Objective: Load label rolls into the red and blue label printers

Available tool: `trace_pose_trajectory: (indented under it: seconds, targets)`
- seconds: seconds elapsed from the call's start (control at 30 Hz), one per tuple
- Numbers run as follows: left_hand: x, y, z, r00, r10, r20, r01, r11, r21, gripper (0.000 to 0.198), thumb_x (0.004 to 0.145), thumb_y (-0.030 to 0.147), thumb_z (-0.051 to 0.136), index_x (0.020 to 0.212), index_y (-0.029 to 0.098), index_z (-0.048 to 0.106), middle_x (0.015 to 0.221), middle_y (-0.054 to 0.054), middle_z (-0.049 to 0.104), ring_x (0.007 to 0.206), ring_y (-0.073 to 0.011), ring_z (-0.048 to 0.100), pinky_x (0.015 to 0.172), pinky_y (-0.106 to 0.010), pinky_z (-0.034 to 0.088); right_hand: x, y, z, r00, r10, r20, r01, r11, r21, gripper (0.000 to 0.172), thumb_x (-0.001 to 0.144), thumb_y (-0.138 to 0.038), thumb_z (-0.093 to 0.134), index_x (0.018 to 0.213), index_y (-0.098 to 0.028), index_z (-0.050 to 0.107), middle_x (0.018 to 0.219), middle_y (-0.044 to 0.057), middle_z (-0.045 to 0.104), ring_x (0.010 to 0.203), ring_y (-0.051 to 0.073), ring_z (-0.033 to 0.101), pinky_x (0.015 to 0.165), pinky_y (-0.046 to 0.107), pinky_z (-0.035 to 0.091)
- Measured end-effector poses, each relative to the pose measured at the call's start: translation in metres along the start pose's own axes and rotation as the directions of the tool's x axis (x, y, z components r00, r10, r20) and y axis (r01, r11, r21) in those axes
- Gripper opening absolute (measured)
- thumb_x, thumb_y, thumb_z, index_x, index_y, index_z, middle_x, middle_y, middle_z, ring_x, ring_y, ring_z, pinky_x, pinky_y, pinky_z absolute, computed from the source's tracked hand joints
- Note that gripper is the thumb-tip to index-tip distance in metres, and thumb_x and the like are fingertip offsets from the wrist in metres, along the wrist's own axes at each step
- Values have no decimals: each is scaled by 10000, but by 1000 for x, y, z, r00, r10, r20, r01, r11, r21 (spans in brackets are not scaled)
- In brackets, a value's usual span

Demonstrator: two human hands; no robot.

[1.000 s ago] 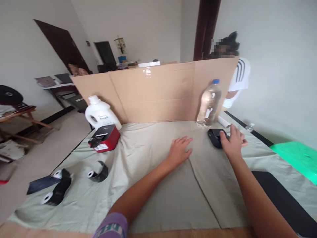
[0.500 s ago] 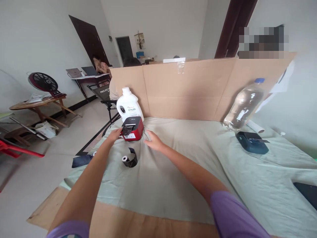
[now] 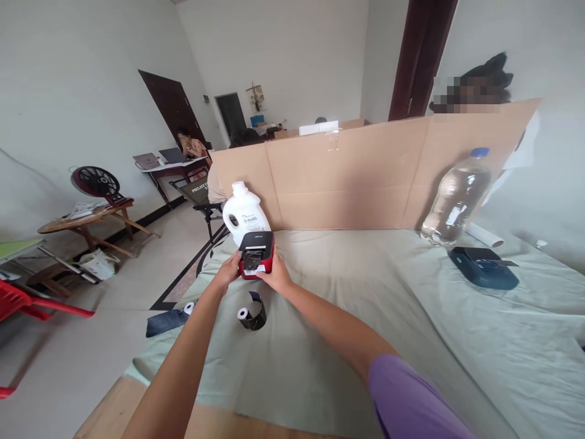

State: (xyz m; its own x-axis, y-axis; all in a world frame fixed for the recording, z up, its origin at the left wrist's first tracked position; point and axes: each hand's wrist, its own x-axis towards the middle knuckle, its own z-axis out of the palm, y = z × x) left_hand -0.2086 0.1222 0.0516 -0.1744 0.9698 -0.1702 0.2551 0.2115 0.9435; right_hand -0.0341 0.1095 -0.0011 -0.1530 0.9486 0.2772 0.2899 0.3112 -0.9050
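Observation:
A small red-and-black label printer (image 3: 256, 249) is gripped between both hands, its top tilted toward me. A dark strip sticks out of its front. My left hand (image 3: 227, 272) closes on the left side; my right hand (image 3: 278, 277) holds the right side with the thumb at the lower front edge. Right behind the printer stands a white jug (image 3: 247, 210) with a handle. On the cloth nearer to me lies a partly unrolled black paper roll (image 3: 256, 318). Another dark roll (image 3: 167, 322) with a white core lies beyond my left forearm.
Pale green cloth (image 3: 347, 317) covers the table, with an upright cardboard panel (image 3: 347, 177) along the back. To the right are a large clear bottle (image 3: 457, 198), a white tube (image 3: 485, 235) and a dark blue device (image 3: 487, 273). People sit beyond the panel.
My right hand has moved in from beside the printer and now grips it along with my left. The printer appears tilted up more toward me. The camera view has shifted slightly.

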Motion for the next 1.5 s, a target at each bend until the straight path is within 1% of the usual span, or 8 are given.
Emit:
trace_pose_trajectory:
  seconds: [0.13, 0.27, 0.37, 0.47, 0.7, 0.97, 1.27, 1.5]
  targets:
    - [-39, 10, 42, 968, 249, 34, -251, 965, 70, 482, 951, 470, 511, 1367, 240, 589, 1308, -81, 657, 1191, -257, 625, 1010, -401, 504, -44, -5, -56, 983, -123, -134, 123, 992, -8, 1057, 757, -363, 756, 1585, -260, 109, 1539, 129, 432, 1412, 352, 408, 1149, 507, 352]
    - [-101, 1, 122, 854, 520, 28, -520, 850, 85, 543, 990, 515, 409, 1464, 261, 477, 1489, -78, 495, 1426, -216, 420, 1207, -380, 309, -105, -1, -125, 953, -154, -260, 136, 987, -84, 1011, 743, -369, 766, 1568, -268, 192, 1524, 131, 453, 1406, 374, 422, 1137, 542, 379]
    - [-140, -14, 174, 837, 542, 80, -539, 841, -51, 578, 1018, 509, 317, 1541, 264, 351, 1597, -62, 367, 1512, -188, 268, 1254, -361, 221, -151, 11, -160, 940, -133, -315, 82, 982, -170, 1010, 769, -384, 739, 1583, -320, 144, 1550, 110, 421, 1426, 377, 404, 1149, 575, 372]
    - [-159, -30, 200, 824, 549, 140, -533, 835, -139, 613, 1021, 523, 296, 1578, 268, 268, 1634, -54, 304, 1527, -193, 227, 1263, -373, 205, -183, 23, -175, 939, -114, -326, 31, 968, -248, 1028, 800, -396, 716, 1584, -405, 50, 1593, 67, 358, 1452, 363, 371, 1172, 576, 356]
    - [-155, -47, 214, 725, 618, 303, -589, 785, -191, 728, 994, 584, 342, 1612, 248, 155, 1667, -65, 204, 1536, -223, 188, 1257, -379, 213, -205, 34, -187, 923, -69, -380, -43, 960, -278, 1077, 803, -357, 703, 1586, -411, -34, 1606, 61, 328, 1448, 351, 376, 1161, 547, 385]
    - [-154, -50, 221, 737, 568, 366, -545, 820, -175, 821, 957, 613, 436, 1614, 232, 124, 1669, -79, 185, 1535, -215, 186, 1244, -350, 240, -208, 37, -188, 900, -11, -437, -96, 970, -223, 1116, 732, -389, 773, 1600, -310, 75, 1571, 131, 371, 1421, 366, 408, 1141, 544, 397]
    - [-159, -49, 217, 717, 555, 422, -456, 831, -319, 741, 1008, 465, 447, 1615, 286, 61, 1690, -13, 49, 1555, -209, 41, 1282, -378, 94, -206, 39, -184, 875, -18, -484, -83, 979, -187, 1096, 730, -433, 775, 1600, -261, 130, 1533, 137, 425, 1386, 386, 446, 1125, 581, 394]
    - [-157, -55, 221, 705, 634, 318, -500, 762, -412, 592, 996, 403, 495, 1541, 271, 302, 1675, -55, 182, 1545, -232, 158, 1273, -423, 156, -207, 41, -185, 885, 8, -465, -117, 972, -204, 1173, 737, -463, 770, 1607, -301, 1, 1577, 130, 367, 1402, 410, 424, 1088, 637, 404]
